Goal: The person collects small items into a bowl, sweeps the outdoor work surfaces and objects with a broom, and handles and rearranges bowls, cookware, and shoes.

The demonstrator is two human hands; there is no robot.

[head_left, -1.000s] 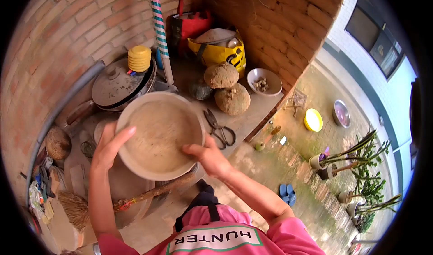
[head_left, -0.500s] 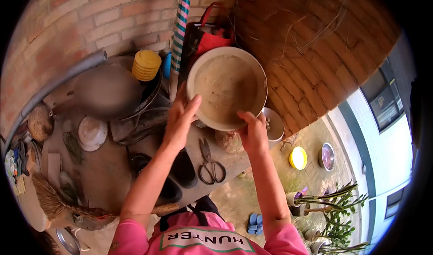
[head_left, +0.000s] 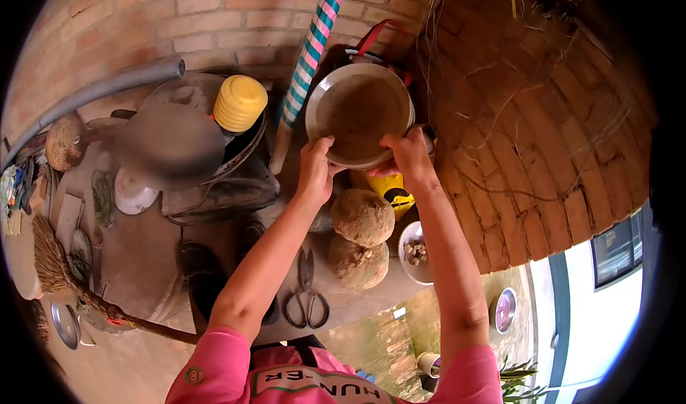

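Both my hands grip the near rim of a round, pale basin (head_left: 361, 107), its inside dull brown and dusty. My left hand (head_left: 318, 168) has its thumb over the rim on the left, fingers underneath. On the right, my right hand (head_left: 409, 157) pinches the rim the same way. The basin is held up in front of a red-handled bag (head_left: 371, 39), partly covering it. Below the hands lie two rough, round brown lumps (head_left: 363, 217) and a yellow-and-black object (head_left: 393, 191). Beside them stands a white bowl (head_left: 409, 236) with small pale pieces inside.
Black-handled scissors (head_left: 306, 293) lie on the ledge near my body. A striped pole (head_left: 311, 61) leans against the brick wall (head_left: 214, 18). To the left are a yellow ribbed container (head_left: 240, 104), a grey pipe (head_left: 107, 89) and a straw broom (head_left: 53, 261). A brick wall curves along the right.
The basin has moved away from me towards the bag, and both hands now hold its near edge. The view has shifted, uncovering the brown lumps and the yellow-and-black object.
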